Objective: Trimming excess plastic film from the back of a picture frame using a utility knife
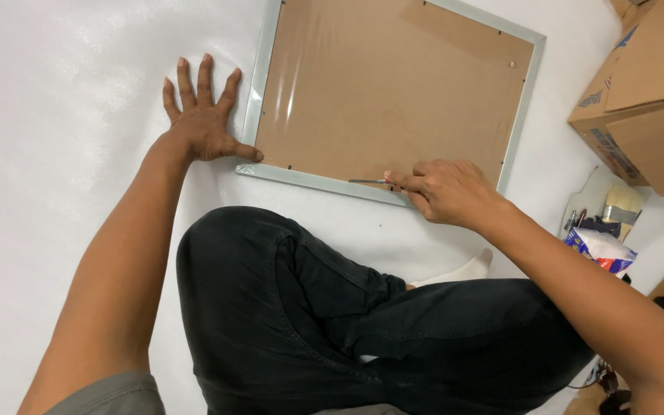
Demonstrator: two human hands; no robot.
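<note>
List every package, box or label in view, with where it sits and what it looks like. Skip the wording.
Cardboard box: upper right, large, brown, flaps folded, blue print on its side.
Snack bag: right edge, below the box, crinkled, white and blue with a red patch.
Tape roll: just above the bag, partly hidden, greyish.
No screens or signs show.

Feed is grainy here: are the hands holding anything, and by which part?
The right hand grips a thin metal tool by its handle end, tip along the frame's lower edge. The left hand holds nothing; it lies flat beside the frame's corner.
</note>
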